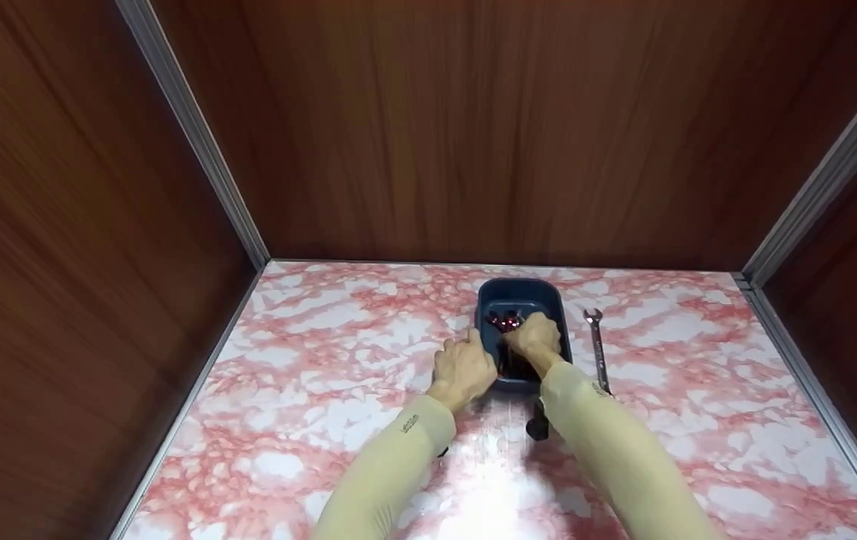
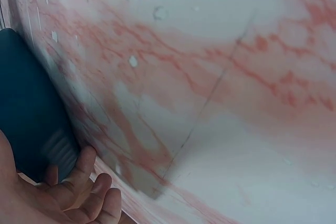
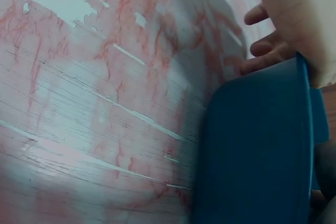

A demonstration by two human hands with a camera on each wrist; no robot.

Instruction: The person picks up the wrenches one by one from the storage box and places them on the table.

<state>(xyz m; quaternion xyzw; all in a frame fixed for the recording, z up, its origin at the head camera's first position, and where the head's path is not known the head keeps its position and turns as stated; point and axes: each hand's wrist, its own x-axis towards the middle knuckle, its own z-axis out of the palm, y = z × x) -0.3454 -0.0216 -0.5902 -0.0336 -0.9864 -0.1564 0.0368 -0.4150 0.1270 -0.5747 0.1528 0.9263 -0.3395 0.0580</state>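
Note:
A dark blue plastic bin (image 1: 518,289) stands on the marbled tabletop. My left hand (image 1: 464,367) holds its left side near the front corner; in the left wrist view the curled fingers (image 2: 84,166) lie at the bin's outer wall (image 2: 31,103). Down inside the bin is my right hand (image 1: 537,337), back of the hand up, its fingertips hidden. Shiny red objects (image 1: 503,321) and darker items lie in the bin beside these fingers. I cannot tell whether the right hand grips one. To the right of the bin lies a metal wrench (image 1: 597,349).
The red-and-white marbled tabletop (image 1: 323,360) has brown wood-grain panels on its left, back and right. Metal strips (image 1: 203,142) run along the panel corners. A small black piece (image 1: 537,426) shows below the right wrist.

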